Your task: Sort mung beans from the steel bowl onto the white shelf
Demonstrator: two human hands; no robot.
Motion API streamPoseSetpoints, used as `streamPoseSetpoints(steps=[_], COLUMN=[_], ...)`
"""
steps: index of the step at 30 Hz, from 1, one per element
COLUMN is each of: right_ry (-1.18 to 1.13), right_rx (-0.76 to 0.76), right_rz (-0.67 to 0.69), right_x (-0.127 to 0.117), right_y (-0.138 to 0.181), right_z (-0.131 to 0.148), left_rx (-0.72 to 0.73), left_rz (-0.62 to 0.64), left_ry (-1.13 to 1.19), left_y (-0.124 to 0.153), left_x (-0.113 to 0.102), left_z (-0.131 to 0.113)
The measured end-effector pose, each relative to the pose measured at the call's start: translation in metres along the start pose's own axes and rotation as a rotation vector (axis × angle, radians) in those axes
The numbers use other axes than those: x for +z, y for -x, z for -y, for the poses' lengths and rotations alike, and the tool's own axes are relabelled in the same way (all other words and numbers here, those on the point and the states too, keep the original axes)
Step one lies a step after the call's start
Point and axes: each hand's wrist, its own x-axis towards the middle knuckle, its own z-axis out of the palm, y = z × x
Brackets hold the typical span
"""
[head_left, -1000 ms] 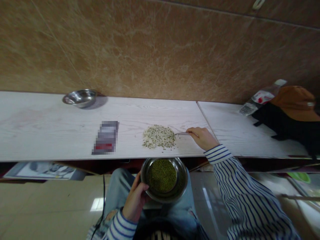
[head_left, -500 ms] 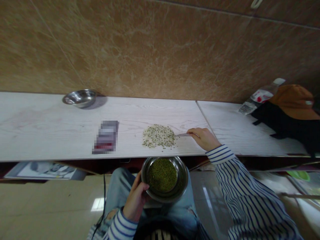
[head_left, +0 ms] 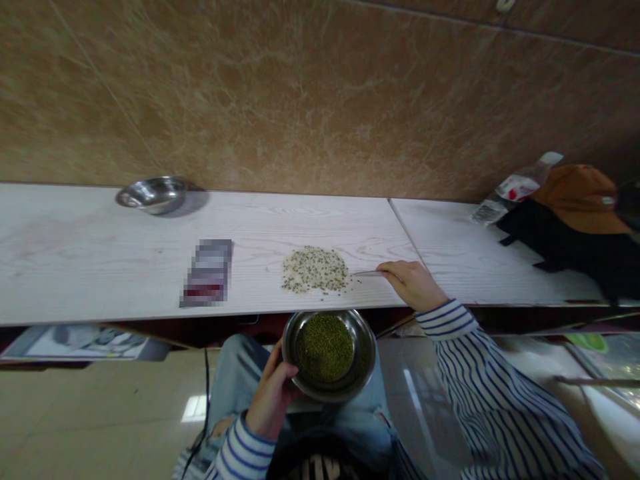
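Observation:
My left hand [head_left: 274, 392] grips the left rim of a steel bowl [head_left: 364, 363], its thumb over the edge. Green mung beans [head_left: 325, 348] fill much of this bowl, which is held above my lap just under the table's front edge. In my right hand [head_left: 409, 283] is a thin, pointed metal tool [head_left: 367, 273]; whether it is tweezers or a spoon seen edge-on I cannot tell. Its tip is just right of a flat pile of white grains mixed with green beans [head_left: 315, 270], with a few loose beans nearby.
Farther back on the left, a second steel bowl [head_left: 153, 195] stands on the white table [head_left: 75, 253]. A blurred-out phone-like flat object [head_left: 207, 272] lies left of the pile. At the right are a plastic bottle [head_left: 515, 189], a brown cap [head_left: 575, 197] and black cloth [head_left: 555, 237].
My right hand and the metal tool have shifted slightly right and down, so the tip stands a little off the pile. The left hand and bowl stay nearly the same. The view has moved slightly.

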Motion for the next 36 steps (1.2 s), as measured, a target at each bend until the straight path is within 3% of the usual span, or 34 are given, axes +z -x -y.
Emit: streamPoseSetpoints(steps=[14,22,36], right_ry=[-0.007,0.019,-0.023], right_rx=[-0.015,0.047,0.006], right_rz=[0.048,-0.009,0.004], right_x=[-0.003,-0.001,0.002], right_y=[0.007,0.009,0.012], right_z=[0.008,0.02,0.022], left_rx=[-0.001,-0.008,0.003], left_rz=[0.003,0.022,0.019], left_ry=[-0.002,-0.003,0.013], left_y=[0.001,0.001,0.002], left_x=[0.001,-0.001,0.0], left_z=[-0.003,0.0,-0.002])
